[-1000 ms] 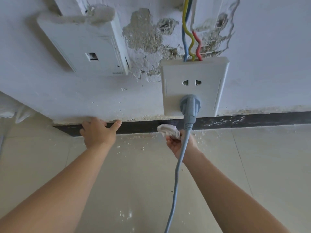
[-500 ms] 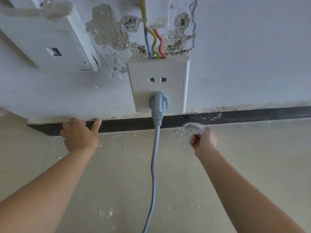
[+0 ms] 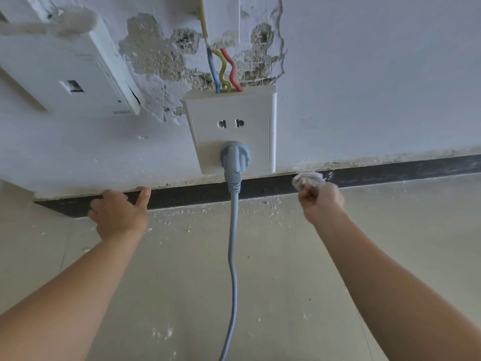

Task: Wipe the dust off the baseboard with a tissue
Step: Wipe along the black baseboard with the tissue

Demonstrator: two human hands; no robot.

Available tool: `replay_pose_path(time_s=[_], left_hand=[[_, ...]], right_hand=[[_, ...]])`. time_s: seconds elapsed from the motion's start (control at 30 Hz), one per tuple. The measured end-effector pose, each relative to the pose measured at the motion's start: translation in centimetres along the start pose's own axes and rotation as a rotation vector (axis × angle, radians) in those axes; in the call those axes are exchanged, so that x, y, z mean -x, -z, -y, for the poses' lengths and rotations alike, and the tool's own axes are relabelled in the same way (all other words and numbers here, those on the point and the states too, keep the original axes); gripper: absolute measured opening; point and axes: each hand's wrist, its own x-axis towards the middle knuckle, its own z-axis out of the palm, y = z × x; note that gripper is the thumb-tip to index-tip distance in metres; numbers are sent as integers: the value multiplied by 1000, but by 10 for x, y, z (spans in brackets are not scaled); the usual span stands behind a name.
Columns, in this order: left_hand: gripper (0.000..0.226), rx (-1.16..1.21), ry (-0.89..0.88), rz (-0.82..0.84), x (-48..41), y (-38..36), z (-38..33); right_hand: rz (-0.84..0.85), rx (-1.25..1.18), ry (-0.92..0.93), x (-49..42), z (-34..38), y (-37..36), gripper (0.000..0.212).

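My right hand (image 3: 322, 201), pinching the crumpled tissue (image 3: 308, 179), has lifted from the floor edge onto the dark baseboard (image 3: 260, 188), right of the socket (image 3: 234, 126). My left hand (image 3: 119, 217) still rests on the baseboard at left, thumb spread. Print on the white box (image 3: 65, 82) is too blurred to read.

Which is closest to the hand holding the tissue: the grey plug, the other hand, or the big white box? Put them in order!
1. Grey plug, just left of it.
2. Left hand, farther left, on the baseboard.
3. White box, high up, far left.
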Motion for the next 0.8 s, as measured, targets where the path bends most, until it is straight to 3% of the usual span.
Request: replay_pose_path(time_s=[0.07,0.13,0.3,0.43,0.73,0.8], left_hand=[[57,12,2,-1,0,-1,-1],[56,11,-6,-4,-1,-1,0],[57,-11,-23,8,-4,-2,3],[57,-24,-23,23,-6,-1,4],[59,-76,-46,26,-6,0,4],[58,-98,-57,52,-3,-1,2]], right_hand=[[-128,-4,17,-7,2,15,33],[-162,151,-37,-8,-14,19,28],[198,318,-265,30,-72,-28,26],[296,341,-246,37,-76,-72,28],[-6,146,27,28,-14,-15,34],[-68,205,32,26,-6,1,30]])
